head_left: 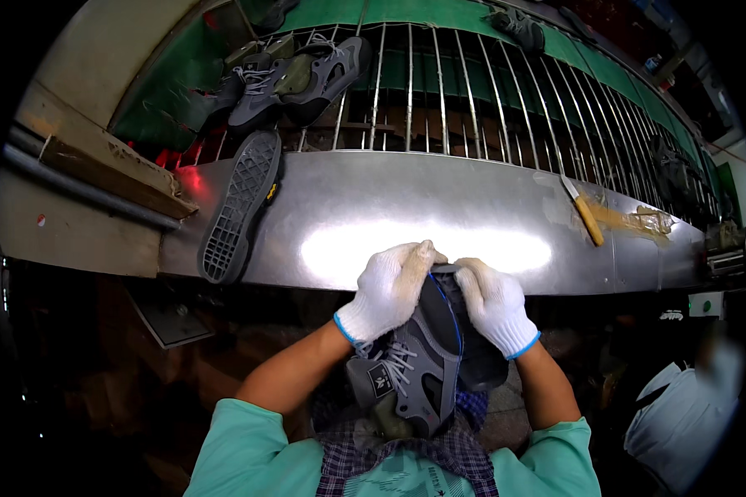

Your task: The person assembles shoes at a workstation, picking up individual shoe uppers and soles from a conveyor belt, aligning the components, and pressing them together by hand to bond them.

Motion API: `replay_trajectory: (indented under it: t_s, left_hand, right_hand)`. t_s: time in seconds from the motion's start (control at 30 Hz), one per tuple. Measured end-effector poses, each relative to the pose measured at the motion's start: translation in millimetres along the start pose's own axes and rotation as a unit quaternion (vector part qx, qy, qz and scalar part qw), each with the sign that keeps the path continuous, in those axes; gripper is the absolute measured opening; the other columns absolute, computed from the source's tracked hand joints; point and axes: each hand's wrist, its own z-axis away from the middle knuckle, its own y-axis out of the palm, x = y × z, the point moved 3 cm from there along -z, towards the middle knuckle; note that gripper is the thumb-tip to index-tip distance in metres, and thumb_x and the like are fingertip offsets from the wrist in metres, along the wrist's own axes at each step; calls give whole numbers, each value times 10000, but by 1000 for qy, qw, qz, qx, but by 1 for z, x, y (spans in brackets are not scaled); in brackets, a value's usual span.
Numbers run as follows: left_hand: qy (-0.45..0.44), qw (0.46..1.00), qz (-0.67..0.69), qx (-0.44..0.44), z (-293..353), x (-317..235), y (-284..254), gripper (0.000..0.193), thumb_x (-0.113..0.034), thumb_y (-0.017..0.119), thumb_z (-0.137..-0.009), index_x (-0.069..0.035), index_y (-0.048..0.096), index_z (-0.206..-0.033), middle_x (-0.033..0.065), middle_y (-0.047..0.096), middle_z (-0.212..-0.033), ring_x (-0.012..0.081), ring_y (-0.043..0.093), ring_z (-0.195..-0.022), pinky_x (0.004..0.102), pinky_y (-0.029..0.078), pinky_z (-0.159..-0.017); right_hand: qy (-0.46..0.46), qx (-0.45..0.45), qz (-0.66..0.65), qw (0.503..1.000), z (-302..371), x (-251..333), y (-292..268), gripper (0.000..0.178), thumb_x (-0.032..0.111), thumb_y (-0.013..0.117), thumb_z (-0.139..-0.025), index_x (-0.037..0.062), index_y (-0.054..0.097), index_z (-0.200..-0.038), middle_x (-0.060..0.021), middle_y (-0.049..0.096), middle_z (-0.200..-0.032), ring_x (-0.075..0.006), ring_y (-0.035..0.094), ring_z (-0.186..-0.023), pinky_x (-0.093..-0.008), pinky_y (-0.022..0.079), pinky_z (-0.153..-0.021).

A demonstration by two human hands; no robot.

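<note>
Both my hands wear white knit gloves with blue cuffs. Between them, just off the front edge of the metal bench, is a grey lace-up shoe upper (423, 364) with a blue line along its lower edge. A dark rubber sole (479, 360) lies along the upper's right side, the two close together at the toe end. My left hand (394, 286) is closed on the toe of the shoe upper, its thumb on top. My right hand (495, 302) is closed round the sole's toe end. Folds of the apron and shirt lie behind the shoe's heel.
A loose sole (242, 207) lies tread up at the bench's left. Several grey shoes (298, 79) stand on the metal bar rack (443, 91) beyond. A yellow-handled knife (584, 215) rests on the steel bench top (373, 195) at right, beside brown tape (638, 222).
</note>
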Motion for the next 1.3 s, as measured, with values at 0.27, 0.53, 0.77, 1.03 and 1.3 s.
replay_trajectory:
  t_s: [0.27, 0.53, 0.77, 1.03, 1.3]
  left_hand:
    - [-11, 997, -70, 26, -6, -6, -5, 542, -381, 475, -1157, 23, 798, -997, 177, 766, -853, 261, 735, -808, 369, 584, -813]
    - [183, 847, -426, 260, -18, -60, 20, 445, -342, 547, -1061, -23, 769, -844, 184, 760, -865, 366, 730, -762, 470, 593, -715]
    - [202, 882, -379, 191, -17, -51, 17, 432, -344, 565, -1040, -31, 746, -803, 179, 694, -740, 391, 696, -691, 482, 567, -676]
    - [131, 901, -385, 150, -14, -55, 22, 481, -337, 577, -1044, -34, 706, -694, 200, 637, -649, 397, 660, -609, 490, 540, -624]
    - [229, 836, -455, 203, -18, -64, 31, 416, -342, 594, -1048, -51, 773, -812, 156, 722, -798, 349, 724, -822, 469, 572, -750]
  right_hand:
    - [25, -107, -156, 982, 66, 60, -44, 328, 37, 578, -1055, -39, 657, -1363, -261, 777, -1083, -362, 805, -938, -373, 638, -850]
    - [32, -104, -85, 990, 125, 67, 7, 837, 250, 725, -967, -192, 339, -1564, -420, 645, -1309, -500, 736, -1107, -504, 606, -979]
    - [-97, -43, 40, 994, 61, -35, 5, 492, 156, 728, -990, -11, 597, -1433, -214, 764, -977, -323, 768, -750, -403, 624, -635]
    - [57, 50, 2, 997, 99, 60, -29, 636, 228, 741, -996, -125, 506, -1470, -245, 729, -911, -349, 750, -697, -419, 611, -622]
    - [19, -62, -67, 996, 150, 63, -12, 835, 273, 766, -948, -176, 386, -1540, -359, 654, -1236, -468, 721, -1055, -507, 604, -939]
